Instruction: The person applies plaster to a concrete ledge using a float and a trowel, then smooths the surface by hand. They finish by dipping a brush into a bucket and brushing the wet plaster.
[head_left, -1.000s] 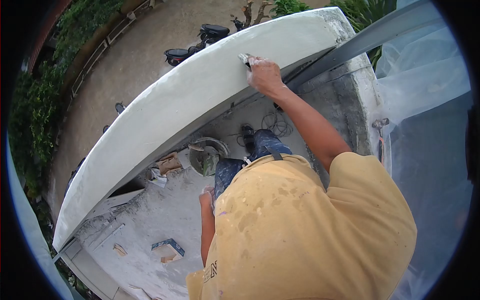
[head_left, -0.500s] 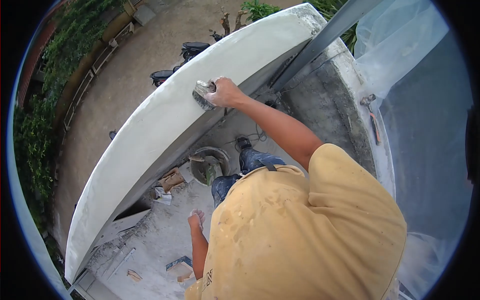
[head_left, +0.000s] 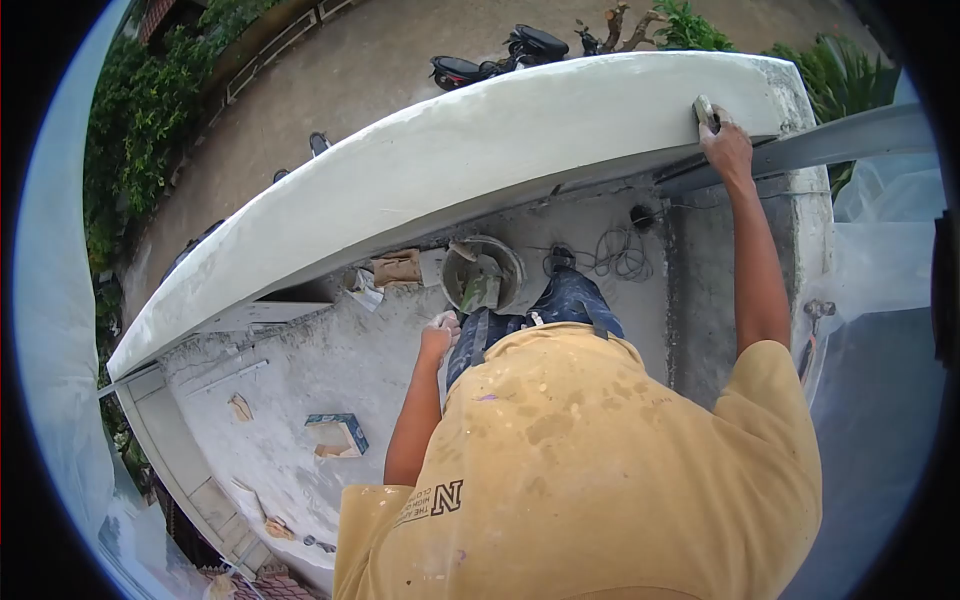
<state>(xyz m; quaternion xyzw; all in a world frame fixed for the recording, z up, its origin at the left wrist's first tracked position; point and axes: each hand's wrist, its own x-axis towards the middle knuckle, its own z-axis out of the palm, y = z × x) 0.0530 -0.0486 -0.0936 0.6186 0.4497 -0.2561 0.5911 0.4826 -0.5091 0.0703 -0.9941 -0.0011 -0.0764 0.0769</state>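
Observation:
My right hand (head_left: pixel 728 148) grips a brush-like block (head_left: pixel 706 112), pressed to the pale, smooth face of the curved wall (head_left: pixel 480 150) near its right end. White residue marks the fingers. Low beside my thigh hangs my left hand (head_left: pixel 440 330), its fingers curled and dusted white; whether anything is inside them is hidden. Beyond my legs a round bucket (head_left: pixel 515 272) stands on the floor near the wall's foot, with a greenish tool and grey material inside.
A metal post (head_left: pixel 850 140) crosses the wall's right end. A hammer (head_left: pixel 818 310) lies on the right ledge. Coiled cable (head_left: pixel 622 256), torn cardboard (head_left: pixel 397 267) and a blue-edged box (head_left: pixel 340 436) are on the floor. Plastic sheeting (head_left: pixel 885 265) hangs at right; motorbikes (head_left: pixel 490 66) stand beyond the wall.
My right hand and the block have moved along the wall to its right end, and that arm is straighter. The view has turned, showing more floor. My left hand is nearer my thigh.

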